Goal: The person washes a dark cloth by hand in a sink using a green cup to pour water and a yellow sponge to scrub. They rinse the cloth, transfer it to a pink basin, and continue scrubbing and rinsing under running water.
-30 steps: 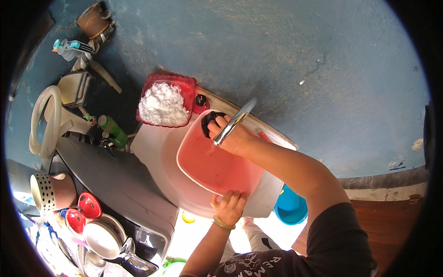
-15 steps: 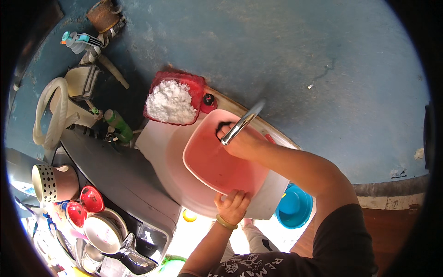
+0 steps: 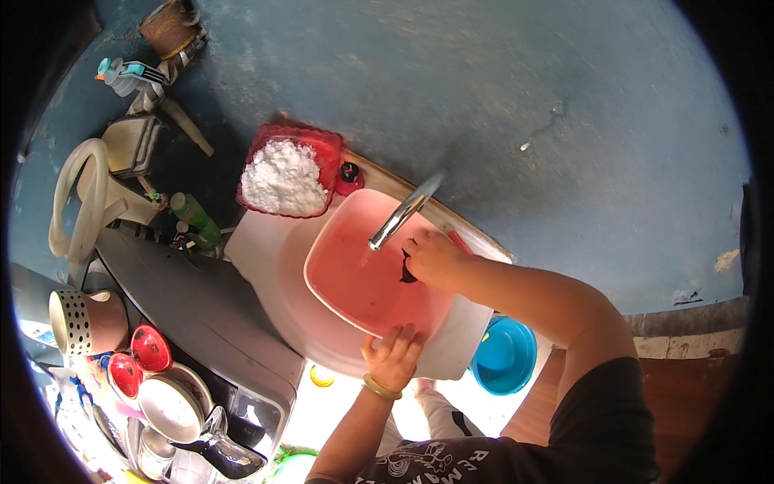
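Note:
A pink basin (image 3: 310, 278) with water in it sits in the white sink (image 3: 274, 262), under the chrome faucet (image 3: 407, 211). A faint stream falls from the spout into the basin. My right hand (image 3: 438, 260) is inside its right part, fingers pinched on a limp, thin black piece (image 3: 408, 269) whose kind I cannot make out. At the near rim, my left hand (image 3: 393, 360) grips the basin's edge with bent fingers; a pale yellow bangle circles that wrist. Small dark specks show on the basin's bottom.
A red scalloped dish (image 3: 329, 152) heaped with white fluffy stuff (image 3: 282, 179) stands behind the sink at left. A grey washing machine (image 3: 201, 294) adjoins it, with bowls (image 3: 171, 407) and a dotted pot (image 3: 71, 323) on top. A blue bucket (image 3: 503, 355) stands below right.
My right hand has moved from beneath the spout toward the basin's right side, bringing the black piece nearer. My left hand keeps its hold on the rim. The whole view has shifted slightly.

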`<state>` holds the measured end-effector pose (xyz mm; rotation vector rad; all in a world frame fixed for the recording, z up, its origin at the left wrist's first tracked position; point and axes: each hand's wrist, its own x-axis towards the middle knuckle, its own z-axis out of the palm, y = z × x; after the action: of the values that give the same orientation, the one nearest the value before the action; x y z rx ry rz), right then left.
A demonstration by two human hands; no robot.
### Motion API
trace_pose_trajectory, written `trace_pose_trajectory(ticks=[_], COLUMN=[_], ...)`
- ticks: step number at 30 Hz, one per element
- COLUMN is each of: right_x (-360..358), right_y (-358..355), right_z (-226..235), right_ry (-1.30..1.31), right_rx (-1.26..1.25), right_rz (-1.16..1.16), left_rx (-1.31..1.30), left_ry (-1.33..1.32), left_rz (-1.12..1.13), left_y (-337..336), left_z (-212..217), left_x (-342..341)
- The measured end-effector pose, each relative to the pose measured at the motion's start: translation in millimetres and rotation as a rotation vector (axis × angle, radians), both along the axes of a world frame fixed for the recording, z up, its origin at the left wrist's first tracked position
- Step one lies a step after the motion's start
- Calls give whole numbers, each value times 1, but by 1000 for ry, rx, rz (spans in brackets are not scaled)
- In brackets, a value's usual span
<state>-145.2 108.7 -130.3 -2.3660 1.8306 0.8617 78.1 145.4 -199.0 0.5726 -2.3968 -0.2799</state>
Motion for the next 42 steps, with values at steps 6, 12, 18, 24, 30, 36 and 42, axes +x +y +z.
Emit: trace_pose_trajectory(ticks=[6,12,18,24,30,36,42], right_x=[12,11,30,42,38,63,61], right_y=[-8,-9,-62,-80,-103,-91,-37], right_z=[38,-2,-105,-205,-142,-33,0], right_ry=[82,-129,-312,-152,-599,-1457,-1637], right_rx=[-53,308,-159,130,379,393,496], right_rz=[-33,-11,53,-348,-494,-836,-967], left_rx=[117,334,449,461,442,388,382], left_ry=[92,181,269,306,333,371,371], left_rz=[97,222,188,143,131,174,181], left_y=[-16,-55,-61,-59,-60,-62,-61], left_z=[36,38,18,6,-3,-4,-9], left_x=[18,10,4,0,2,0,-2])
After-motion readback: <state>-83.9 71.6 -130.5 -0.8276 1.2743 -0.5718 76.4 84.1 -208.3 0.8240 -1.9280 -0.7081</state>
